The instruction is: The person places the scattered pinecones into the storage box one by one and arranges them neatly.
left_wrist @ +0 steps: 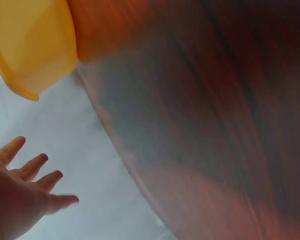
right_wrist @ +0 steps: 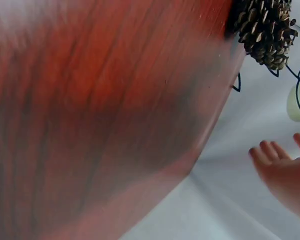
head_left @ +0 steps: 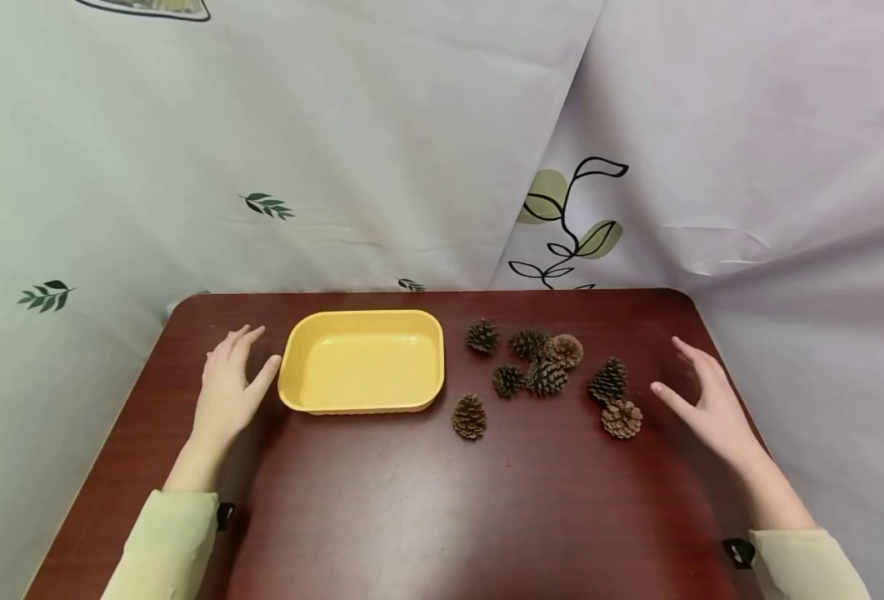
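Observation:
A yellow rectangular tray (head_left: 362, 408) stands on the table, with nothing lying in it. My left hand (head_left: 230, 387) is at its left end, fingers spread and relaxed, thumb tip right by the rim; the left wrist view shows this hand (left_wrist: 24, 190) holding nothing. To the right of the tray lie several brown pine cones, among them a lone upright one (head_left: 470, 417) and a loose cluster (head_left: 546, 375). My right hand (head_left: 711, 408), fingers apart and holding nothing, is just right of a dark cone (head_left: 609, 380) and a lighter cone (head_left: 621, 418).
The dark red wooden table (head_left: 427, 508) has rounded far corners. Behind it and along its sides hangs a white cloth (head_left: 382, 150) printed with leaves. A black band piece (head_left: 738, 552) shows at the right wrist, another (head_left: 225, 516) at the left.

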The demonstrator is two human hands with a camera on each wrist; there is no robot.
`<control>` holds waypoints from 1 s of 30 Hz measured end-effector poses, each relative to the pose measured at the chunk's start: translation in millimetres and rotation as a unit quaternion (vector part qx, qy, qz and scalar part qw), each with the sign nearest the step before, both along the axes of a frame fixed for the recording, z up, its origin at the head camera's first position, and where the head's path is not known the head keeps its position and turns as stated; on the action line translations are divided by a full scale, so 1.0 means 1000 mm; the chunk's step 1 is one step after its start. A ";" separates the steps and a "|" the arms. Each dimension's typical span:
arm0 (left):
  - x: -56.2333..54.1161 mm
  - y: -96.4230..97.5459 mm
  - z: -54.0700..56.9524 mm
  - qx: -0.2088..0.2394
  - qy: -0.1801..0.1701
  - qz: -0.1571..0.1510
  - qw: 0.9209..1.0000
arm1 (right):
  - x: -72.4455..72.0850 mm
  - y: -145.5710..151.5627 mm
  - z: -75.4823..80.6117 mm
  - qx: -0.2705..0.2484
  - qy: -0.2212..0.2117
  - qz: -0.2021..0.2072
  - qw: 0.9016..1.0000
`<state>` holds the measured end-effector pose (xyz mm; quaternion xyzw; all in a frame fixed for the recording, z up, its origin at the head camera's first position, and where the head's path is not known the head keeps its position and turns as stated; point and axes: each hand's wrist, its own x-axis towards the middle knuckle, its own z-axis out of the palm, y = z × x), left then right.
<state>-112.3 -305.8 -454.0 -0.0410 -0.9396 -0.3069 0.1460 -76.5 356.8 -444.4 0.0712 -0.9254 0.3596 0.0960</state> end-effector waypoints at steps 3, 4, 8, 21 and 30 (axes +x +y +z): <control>-0.004 0.000 -0.001 0.056 -0.017 -0.005 0.998 | 0.003 -0.002 -0.004 -0.031 0.017 0.009 0.999; -0.005 0.000 -0.001 0.074 -0.028 -0.004 0.997 | 0.004 -0.002 -0.005 -0.040 0.019 0.013 0.999; -0.007 0.003 -0.002 0.161 -0.078 -0.002 0.984 | 0.009 -0.004 -0.010 -0.098 0.020 0.044 0.994; -0.019 0.000 -0.031 0.393 -0.122 -0.050 0.910 | 0.019 -0.006 -0.026 -0.166 0.002 0.089 0.982; -0.022 -0.006 -0.042 0.533 -0.152 -0.089 0.827 | 0.023 -0.004 -0.034 -0.172 -0.028 0.097 0.980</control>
